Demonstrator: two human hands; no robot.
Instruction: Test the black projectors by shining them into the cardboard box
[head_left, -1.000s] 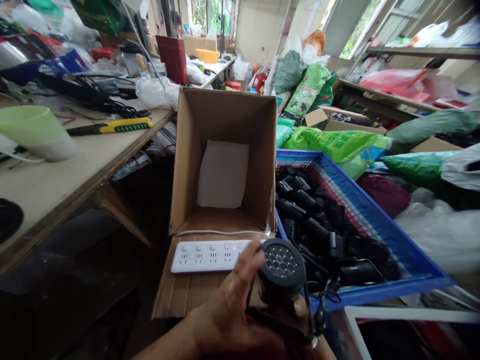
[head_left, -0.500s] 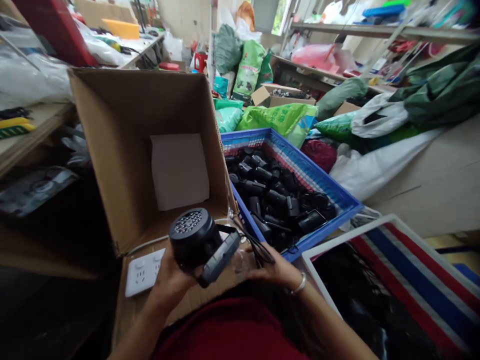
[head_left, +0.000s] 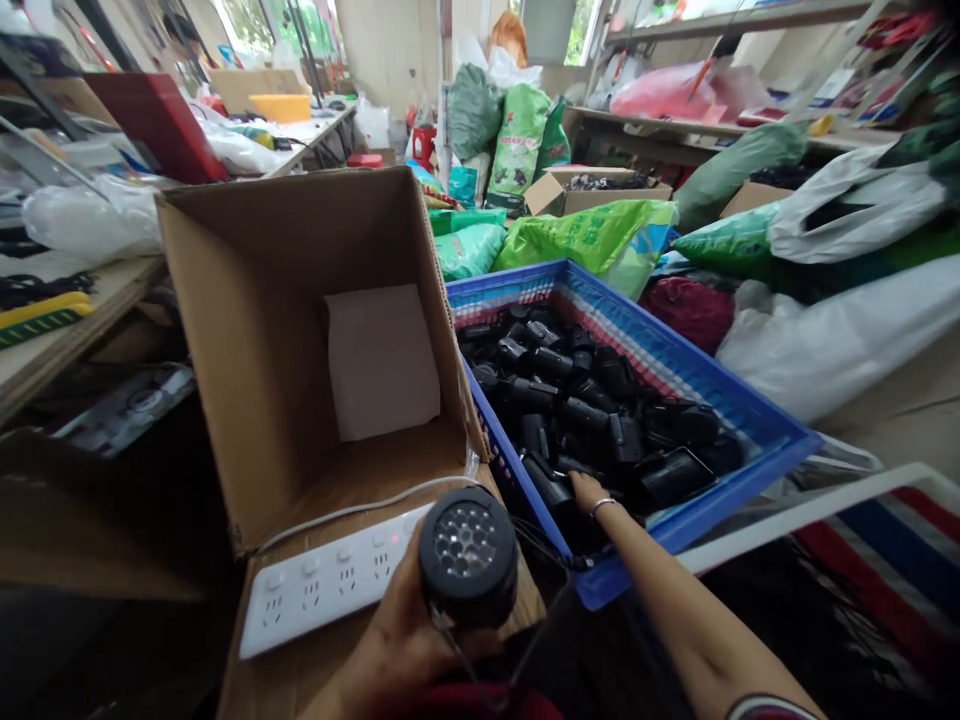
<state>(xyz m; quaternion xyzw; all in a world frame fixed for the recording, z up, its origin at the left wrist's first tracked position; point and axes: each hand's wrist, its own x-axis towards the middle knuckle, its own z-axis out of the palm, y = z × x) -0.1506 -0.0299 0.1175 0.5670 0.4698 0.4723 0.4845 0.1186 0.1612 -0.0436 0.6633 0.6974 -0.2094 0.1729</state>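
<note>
My left hand (head_left: pixel 405 630) is wrapped round a black LED stage light (head_left: pixel 469 555). The light's round face, with its honeycomb of clear lenses, points up toward me, and a thin dark cord hangs below it. To the right, my right hand (head_left: pixel 589 492) reaches over the near edge of a blue plastic crate (head_left: pixel 622 575). Its fingers are curled among several black cylindrical lights (head_left: pixel 551 365) piled inside; what they grip is partly hidden. A white power strip (head_left: pixel 330 580) with a lit red indicator lies left of the held light.
An open cardboard box (head_left: pixel 225 330) lies on its side behind the power strip, a pale sheet (head_left: pixel 382 360) inside. A white-framed crate (head_left: pixel 810 510) is at the right. Green sacks (head_left: pixel 585 235) crowd the back, and a workbench (head_left: pixel 82 320) runs along the left.
My right hand has gone from beside the held light and its cords into the blue crate. The light has moved right and turned in my left hand, uncovering more of the power strip.
</note>
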